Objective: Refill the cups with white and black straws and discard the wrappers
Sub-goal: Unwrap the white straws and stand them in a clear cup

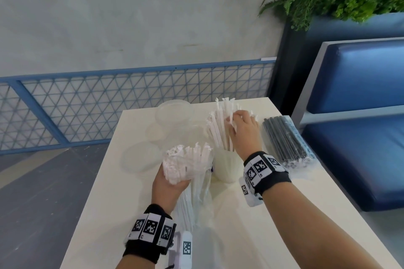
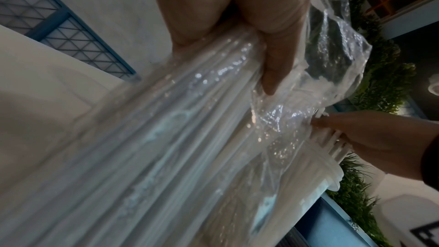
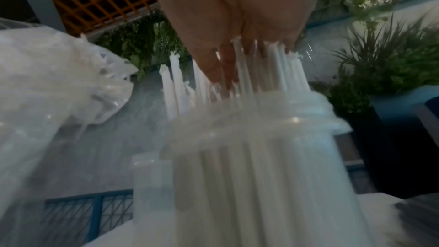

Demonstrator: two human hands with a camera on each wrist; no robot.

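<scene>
White straws [image 1: 220,124] stand between right-hand fingers [image 1: 235,117].

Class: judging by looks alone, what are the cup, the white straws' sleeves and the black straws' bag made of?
Cup: translucent, frosted plastic, likely; straws show faintly through its wall.
White straws: matte sleeves with crimped, frayed tips, probably paper.
Black straws' bag: clear glossy plastic film, wrinkled and glinting.
</scene>
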